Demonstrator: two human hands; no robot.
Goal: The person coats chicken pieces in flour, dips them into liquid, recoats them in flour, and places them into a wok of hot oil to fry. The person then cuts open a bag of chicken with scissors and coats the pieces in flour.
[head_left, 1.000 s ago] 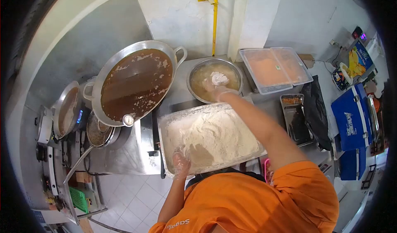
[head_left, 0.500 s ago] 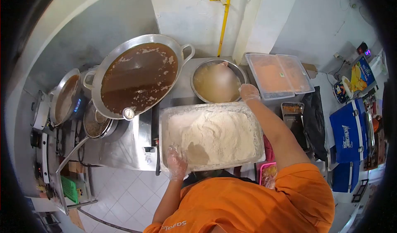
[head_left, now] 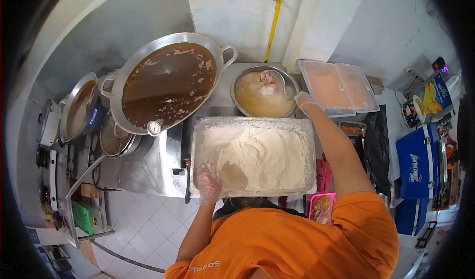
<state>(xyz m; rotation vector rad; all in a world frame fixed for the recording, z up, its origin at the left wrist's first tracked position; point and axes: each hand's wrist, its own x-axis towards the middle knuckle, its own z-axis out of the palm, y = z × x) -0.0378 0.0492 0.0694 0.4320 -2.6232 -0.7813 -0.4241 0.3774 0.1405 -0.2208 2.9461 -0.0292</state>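
Wide pan [head_left: 117, 88]: left of tray and bowl, two-handled, full of dark liquid [head_left: 163, 86]; clear of both hands.
Tray [head_left: 311, 152]: rectangular, directly in front of torso, long axis running left-right; pale powder [head_left: 267, 155] heaped mostly toward middle and right.
Clear containers [head_left: 324, 88]: beyond right hand, to the right of bowl; orange-toned contents visible through plastic.
Bowl [head_left: 290, 81]: round, metal, just past tray's far edge, right of its middle; cloudy liquid [head_left: 257, 106] inside.
Left hand [head_left: 209, 182]: clear-gloved, at tray's near-left corner, fingers bent over inner edge; firm grip or light touch, cannot tell.
Right hand [head_left: 307, 103]: gloved, close by bowl's right rim, fingers pointing toward it; contact or hold, cannot tell.
Pieces [head_left: 267, 82]: pink and whitish, raw-meat look, inside bowl, toward far side, partly above liquid; left of right hand and slightly farther out; far nearer to right hand than to left, with tray between left hand and bowl.
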